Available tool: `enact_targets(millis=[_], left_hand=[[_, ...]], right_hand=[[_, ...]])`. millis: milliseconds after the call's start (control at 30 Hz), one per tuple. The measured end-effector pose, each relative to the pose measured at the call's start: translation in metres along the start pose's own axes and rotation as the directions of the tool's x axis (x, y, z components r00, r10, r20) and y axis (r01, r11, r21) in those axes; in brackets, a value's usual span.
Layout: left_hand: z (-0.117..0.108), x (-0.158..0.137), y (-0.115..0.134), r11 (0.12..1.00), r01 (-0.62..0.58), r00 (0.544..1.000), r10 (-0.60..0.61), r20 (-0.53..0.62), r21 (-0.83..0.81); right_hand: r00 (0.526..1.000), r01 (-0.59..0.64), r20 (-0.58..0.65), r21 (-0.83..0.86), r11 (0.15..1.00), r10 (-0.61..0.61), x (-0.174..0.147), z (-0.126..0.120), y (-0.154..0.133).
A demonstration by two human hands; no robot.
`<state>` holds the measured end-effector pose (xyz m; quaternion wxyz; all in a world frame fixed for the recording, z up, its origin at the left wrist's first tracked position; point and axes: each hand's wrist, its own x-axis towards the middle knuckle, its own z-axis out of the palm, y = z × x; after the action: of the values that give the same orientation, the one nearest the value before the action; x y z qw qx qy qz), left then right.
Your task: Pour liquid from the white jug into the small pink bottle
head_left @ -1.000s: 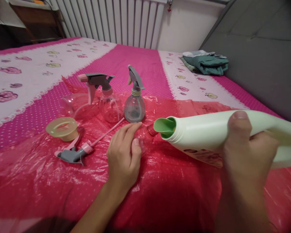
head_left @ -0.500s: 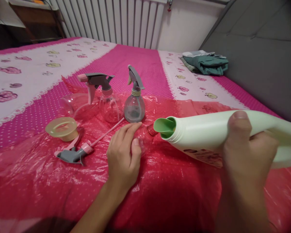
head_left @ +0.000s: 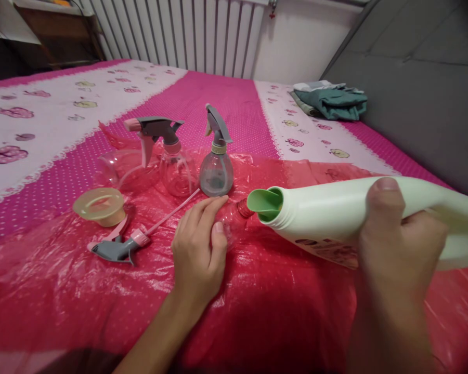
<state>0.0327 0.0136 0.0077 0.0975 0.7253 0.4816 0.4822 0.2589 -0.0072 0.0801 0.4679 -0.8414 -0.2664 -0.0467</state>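
Note:
My left hand (head_left: 200, 236) is closed around a clear spray bottle (head_left: 234, 222) without its top, tilted so its neck points right. My right hand (head_left: 400, 234) grips a large pale green detergent bottle (head_left: 327, 200) by its handle, held nearly level. Its green spout (head_left: 265, 203) sits right at the small bottle's neck; whether liquid flows, I cannot tell. Left of my left hand lies a grey and pink spray head (head_left: 119, 248) with a pink tube. Behind it rests a yellowish cap (head_left: 99, 206), wide-rimmed and translucent.
Two spray bottles stand behind my left hand, one pink and grey (head_left: 177, 169), one grey (head_left: 216, 174). A red plastic sheet (head_left: 148, 306) covers the near part of the pink bedspread (head_left: 222, 104). Folded clothes (head_left: 329, 101) lie by the grey headboard (head_left: 425, 98).

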Motion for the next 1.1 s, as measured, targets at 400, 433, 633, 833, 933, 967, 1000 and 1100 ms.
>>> enact_targets(millis=[400, 433, 633, 833, 933, 967, 1000, 1100], left_hand=[[-0.0009, -0.0001, 0.001, 1.0, 0.0, 1.0, 0.0, 0.001, -0.001], [-0.0009, 0.0, 0.0011, 1.0, -0.001, 1.0, 0.001, 0.002, -0.001], [-0.001, 0.0004, 0.0017, 1.0, 0.007, 1.0, -0.007, 0.004, -0.004], [-0.0005, 0.0001, 0.0009, 1.0, 0.0, 1.0, 0.0, 0.0, 0.0], [-0.0005, -0.0001, 0.0008, 1.0, 0.004, 1.0, -0.004, 0.003, -0.001], [-0.0005, -0.0001, 0.0009, 1.0, 0.007, 1.0, -0.007, 0.005, 0.0], [-0.0006, 0.0, 0.0009, 1.0, 0.008, 1.0, -0.008, 0.005, 0.0], [-0.0006, 0.0, 0.001, 1.0, 0.005, 1.0, -0.005, 0.001, 0.003]], right_hand=[[1.0, 0.025, -0.004, 0.01, 1.0, -0.025, -0.0007, 0.001, 0.0028], [1.0, 0.026, -0.004, 0.009, 1.0, -0.026, -0.0008, 0.0006, 0.003], [0.999, 0.041, -0.002, 0.03, 0.999, -0.041, -0.0006, 0.0008, 0.0033], [1.0, 0.031, -0.004, 0.018, 0.999, -0.031, -0.0002, 0.0012, 0.0038], [0.999, 0.037, -0.003, 0.025, 0.999, -0.037, -0.0011, 0.0005, 0.0046], [0.999, 0.038, 0.0, 0.031, 0.999, -0.038, -0.0015, 0.0003, 0.0047], [0.999, 0.038, 0.001, 0.034, 0.999, -0.038, -0.0017, 0.0002, 0.0048], [0.999, 0.032, 0.002, 0.031, 0.999, -0.032, -0.0018, 0.0006, 0.0045]])
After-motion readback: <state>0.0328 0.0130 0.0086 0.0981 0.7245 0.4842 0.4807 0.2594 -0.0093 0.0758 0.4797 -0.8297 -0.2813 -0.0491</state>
